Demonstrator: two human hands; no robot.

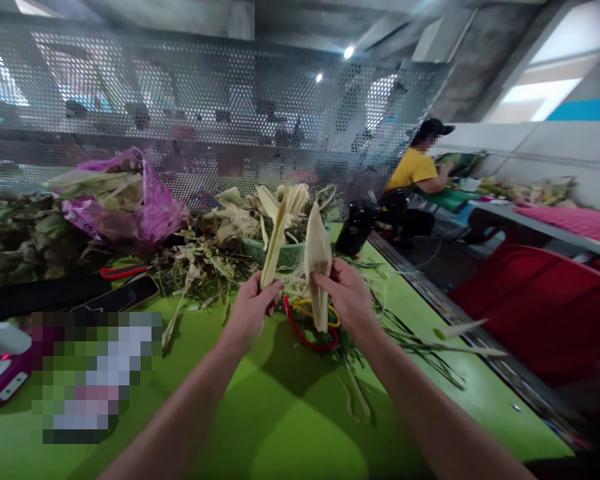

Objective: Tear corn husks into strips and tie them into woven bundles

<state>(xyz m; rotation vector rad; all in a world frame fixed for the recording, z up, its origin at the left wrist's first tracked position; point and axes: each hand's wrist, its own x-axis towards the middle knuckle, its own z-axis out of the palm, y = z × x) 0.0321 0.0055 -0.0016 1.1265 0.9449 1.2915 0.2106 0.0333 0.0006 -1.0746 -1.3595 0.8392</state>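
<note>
My left hand point(251, 305) is closed around the lower end of a long, narrow, folded pale corn husk point(275, 248), which points up and away from me. Between the thumb and fingers of my right hand point(349, 293) is a broader, leaf-shaped corn husk point(317, 248), held upright and apart from the first. Scissors with red and yellow handle loops point(311, 341) lie on the green table point(220, 407) just below and between my hands; their blades are hidden. Behind the husks stands a green basket point(253, 249) heaped with dry husks.
At the left are a pink plastic bag point(157, 207) of husks, a phone point(130, 293) and a red-handled tool point(125, 271). A black bottle point(356, 227) stands near the right edge, beside loose stalks point(425, 345). Another person point(415, 167) sits beyond, near a red chair point(525, 300).
</note>
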